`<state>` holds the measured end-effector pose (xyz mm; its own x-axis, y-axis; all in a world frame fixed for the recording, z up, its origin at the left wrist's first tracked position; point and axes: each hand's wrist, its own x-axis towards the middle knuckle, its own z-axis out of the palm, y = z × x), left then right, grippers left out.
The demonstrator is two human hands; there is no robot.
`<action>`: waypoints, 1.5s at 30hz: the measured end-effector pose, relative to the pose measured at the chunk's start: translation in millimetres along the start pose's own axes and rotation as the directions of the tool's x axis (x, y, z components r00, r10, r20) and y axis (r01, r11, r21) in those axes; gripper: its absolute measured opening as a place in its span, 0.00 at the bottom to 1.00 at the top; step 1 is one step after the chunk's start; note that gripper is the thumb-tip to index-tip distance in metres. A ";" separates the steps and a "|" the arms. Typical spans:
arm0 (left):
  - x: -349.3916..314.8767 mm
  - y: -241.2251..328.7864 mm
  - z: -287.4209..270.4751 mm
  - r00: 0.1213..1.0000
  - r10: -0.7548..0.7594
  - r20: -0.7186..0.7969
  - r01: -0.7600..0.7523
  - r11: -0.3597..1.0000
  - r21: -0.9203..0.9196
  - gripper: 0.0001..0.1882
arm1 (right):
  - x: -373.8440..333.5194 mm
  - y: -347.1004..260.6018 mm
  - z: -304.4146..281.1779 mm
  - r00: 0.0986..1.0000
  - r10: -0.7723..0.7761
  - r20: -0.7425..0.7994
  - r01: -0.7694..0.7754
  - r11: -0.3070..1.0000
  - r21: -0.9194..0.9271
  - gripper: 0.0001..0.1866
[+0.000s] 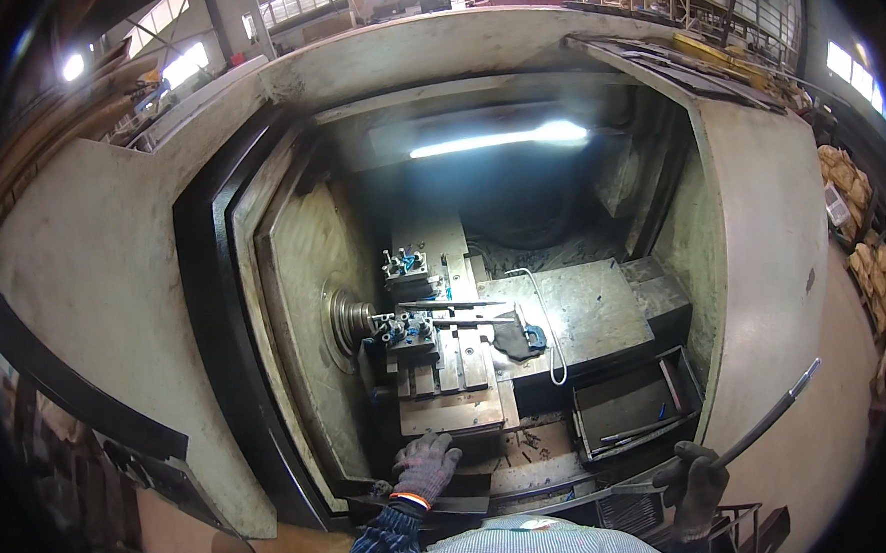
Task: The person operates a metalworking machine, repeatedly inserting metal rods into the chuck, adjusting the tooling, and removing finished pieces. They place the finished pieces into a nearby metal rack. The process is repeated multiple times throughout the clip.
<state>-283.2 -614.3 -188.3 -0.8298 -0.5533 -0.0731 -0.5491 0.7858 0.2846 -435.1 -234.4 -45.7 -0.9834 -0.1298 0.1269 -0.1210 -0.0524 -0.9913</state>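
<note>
My left hand, in a grey knitted glove, rests with its fingers spread on the front edge of the machine bed, just below the lathe's slide. At the lower right, my gloved right hand is closed around a dark rod with a shiny metal end, which points up and right outside the machine opening. On the slide stand two tool blocks with bolts, the far one and the near one. The round spindle chuck is left of them. A dark cloth lies right of the near block.
A white bent hose crosses the grey metal cover. A dark tray sits at the front right inside. The machine's side panel bounds the right, and a black-edged door frame the left. A lamp glows inside.
</note>
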 end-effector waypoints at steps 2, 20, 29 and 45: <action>6.2 -4.7 1.3 0.999 0.050 0.021 -0.049 0.999 -0.018 0.26 | -0.4 3.3 0.8 1.000 -0.019 -0.013 0.019 1.000 0.000 0.27; 70.2 22.1 -118.3 0.997 -0.076 0.027 -0.030 -0.660 -0.750 0.20 | -1.0 -5.5 1.7 0.997 0.070 -0.016 -0.070 0.996 -0.055 0.27; 95.2 17.8 -129.4 0.881 -0.350 0.318 -0.150 -0.845 -0.514 0.16 | 1.7 3.4 -3.2 1.000 0.008 0.012 -0.007 1.000 -0.028 0.27; 162.4 25.4 -68.6 0.952 -0.153 -0.266 -0.240 0.171 -0.956 0.19 | 3.9 -4.6 -1.2 0.999 0.040 0.023 -0.040 0.999 -0.031 0.26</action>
<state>-425.0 -703.2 -127.4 -0.6791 -0.7203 0.1415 0.2007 0.0033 0.9796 -438.6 -233.5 -40.7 -0.9842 -0.1543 0.0874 -0.0859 -0.0163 -0.9962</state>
